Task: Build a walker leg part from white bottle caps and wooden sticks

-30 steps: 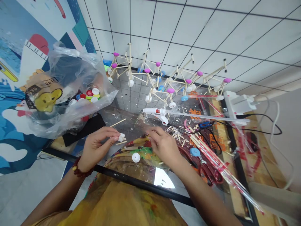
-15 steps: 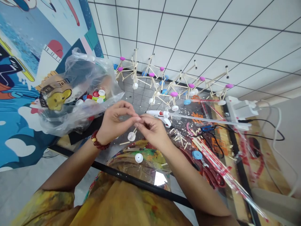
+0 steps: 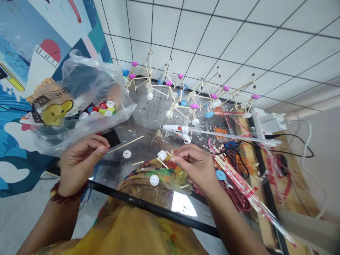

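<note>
Over at the left, the person's left hand curls loosely by a crinkled, see-through plastic bag, nothing visible in its fingers. Rightward, well apart, a stubby white round piece with thin pale wooden sticks lies just left of the nearer right hand, which pinches one stick's end; the other stick slants down rightward, toward the person.

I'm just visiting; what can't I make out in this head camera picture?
Head view:
- Plastic bag: its deeper contents, hidden by cloudy folds.
- Stick: its end, covered by the right hand.
- Left hand: inner palm, hidden by curled fingers.
- Right forearm: elbow end, cut off by the bottom edge.
</note>
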`<state>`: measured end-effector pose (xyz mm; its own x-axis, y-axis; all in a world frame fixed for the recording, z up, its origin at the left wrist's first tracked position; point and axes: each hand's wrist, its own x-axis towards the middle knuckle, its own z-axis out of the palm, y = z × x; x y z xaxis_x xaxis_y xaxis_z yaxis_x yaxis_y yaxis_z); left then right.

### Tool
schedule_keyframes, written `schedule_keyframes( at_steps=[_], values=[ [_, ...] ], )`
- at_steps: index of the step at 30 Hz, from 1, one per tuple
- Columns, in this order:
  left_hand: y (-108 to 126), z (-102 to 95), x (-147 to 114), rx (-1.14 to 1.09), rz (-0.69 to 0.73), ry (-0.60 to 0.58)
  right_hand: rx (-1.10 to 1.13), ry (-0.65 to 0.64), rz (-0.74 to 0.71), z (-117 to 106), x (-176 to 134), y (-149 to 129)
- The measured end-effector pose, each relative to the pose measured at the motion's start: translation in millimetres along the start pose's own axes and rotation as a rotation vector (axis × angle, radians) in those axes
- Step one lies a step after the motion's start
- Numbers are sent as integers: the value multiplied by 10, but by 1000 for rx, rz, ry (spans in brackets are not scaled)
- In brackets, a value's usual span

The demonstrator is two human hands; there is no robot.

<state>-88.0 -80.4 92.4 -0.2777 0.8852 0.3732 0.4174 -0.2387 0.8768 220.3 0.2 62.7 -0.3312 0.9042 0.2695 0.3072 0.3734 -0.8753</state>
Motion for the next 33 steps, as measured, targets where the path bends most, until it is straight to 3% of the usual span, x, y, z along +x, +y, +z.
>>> schedule_keyframes(
  at_steps=[2, 4, 6, 10, 13, 16, 20, 26, 33],
  values=[
    [4, -65, -10, 133, 26, -200, -60, -19, -28, -77, -36, 7],
    [2, 4, 3, 270, 91, -294, -160, -4, -44, -148, -78, 27],
    [-22, 205, 13, 382, 180, -305, -255, 12, -36, -185, -129, 67],
    [-137, 757, -19, 531, 353, -574, -305, -28, -51, -108, -225, 120],
    [-224, 1024, -59, 630, 395, -670, -378, -72, -120, 67, -260, 65],
    [-260, 1083, -76, 637, 415, -643, -553, -180, -171, 277, -255, -33],
    [-189, 997, -93, 612, 399, -543, -761, -287, -220, 496, -223, -91],
    [-35, 764, -148, 570, 374, -434, -745, -223, -254, 571, -211, -12],
    [-63, 585, -87, 552, 254, -313, -723, -162, -209, 459, -193, -11]
  ],
)
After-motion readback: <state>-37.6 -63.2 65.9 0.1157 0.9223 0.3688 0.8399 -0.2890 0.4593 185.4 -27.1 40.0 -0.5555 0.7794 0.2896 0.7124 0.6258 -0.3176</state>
